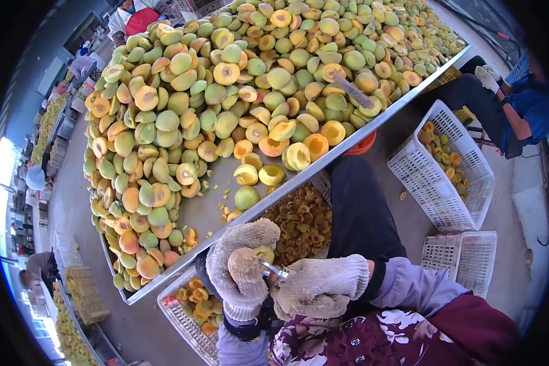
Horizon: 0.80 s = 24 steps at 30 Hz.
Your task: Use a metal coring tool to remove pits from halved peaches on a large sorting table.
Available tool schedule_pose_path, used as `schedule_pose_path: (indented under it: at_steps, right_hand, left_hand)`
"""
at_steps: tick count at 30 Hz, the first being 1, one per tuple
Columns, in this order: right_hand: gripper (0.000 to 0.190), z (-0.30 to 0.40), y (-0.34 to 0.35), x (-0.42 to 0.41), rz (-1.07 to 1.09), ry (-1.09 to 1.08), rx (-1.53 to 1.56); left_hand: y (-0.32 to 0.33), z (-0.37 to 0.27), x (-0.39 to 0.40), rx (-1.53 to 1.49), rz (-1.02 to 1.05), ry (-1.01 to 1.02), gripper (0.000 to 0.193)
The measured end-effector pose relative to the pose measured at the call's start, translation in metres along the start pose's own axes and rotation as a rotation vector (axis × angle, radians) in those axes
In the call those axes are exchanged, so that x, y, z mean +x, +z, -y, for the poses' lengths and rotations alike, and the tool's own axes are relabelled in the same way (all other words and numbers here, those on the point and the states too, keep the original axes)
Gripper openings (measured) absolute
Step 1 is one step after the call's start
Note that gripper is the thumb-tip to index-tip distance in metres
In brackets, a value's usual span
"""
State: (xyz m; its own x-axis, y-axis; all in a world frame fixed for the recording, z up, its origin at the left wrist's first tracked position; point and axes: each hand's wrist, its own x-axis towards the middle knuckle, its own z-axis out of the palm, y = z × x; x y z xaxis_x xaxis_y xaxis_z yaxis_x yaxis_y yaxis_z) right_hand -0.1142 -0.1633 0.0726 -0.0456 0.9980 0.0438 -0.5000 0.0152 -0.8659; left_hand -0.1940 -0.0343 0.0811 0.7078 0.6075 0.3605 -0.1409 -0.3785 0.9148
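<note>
Both of my hands wear beige knitted gloves and meet just below the metal table's edge. My left hand is closed round a peach half, which shows only partly past the fingers. In my right hand is a metal pitting tool; its curved metal end points at the fruit, and its handle is hidden in the glove. Halved green and orange peaches lie heaped on the metal table. Hollowed halves lie near the table's edge, beside a round green peach.
Below the table edge is a container of brown peach pits and scraps. A white crate with hollowed halves stands at lower left, another crate at right. A co-worker sits at right; a brown stick lies on the peaches.
</note>
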Motion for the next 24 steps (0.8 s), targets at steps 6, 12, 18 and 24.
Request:
schedule_pose_path:
  at_steps: [6, 12, 18, 24]
  right_hand:
    - [0.028, -0.003, -0.001, 0.002, -0.01, 0.017, 0.044]
    - [0.027, 0.012, -0.008, 0.003, 0.033, 0.252, 0.113]
    - [0.024, -0.014, -0.013, -0.002, 0.046, -0.043, -0.017]
    - [0.025, -0.004, -0.023, 0.002, 0.092, 0.101, 0.075]
  left_hand:
    - [0.001, 0.011, -0.014, -0.142, -0.094, -0.23, 0.054]
    - [0.006, 0.005, -0.005, -0.211, -0.036, -0.171, 0.046]
    - [0.005, 0.004, 0.013, -0.171, 0.148, -0.007, 0.025]
    - [0.023, 0.005, 0.001, -0.336, -0.095, -0.148, 0.022]
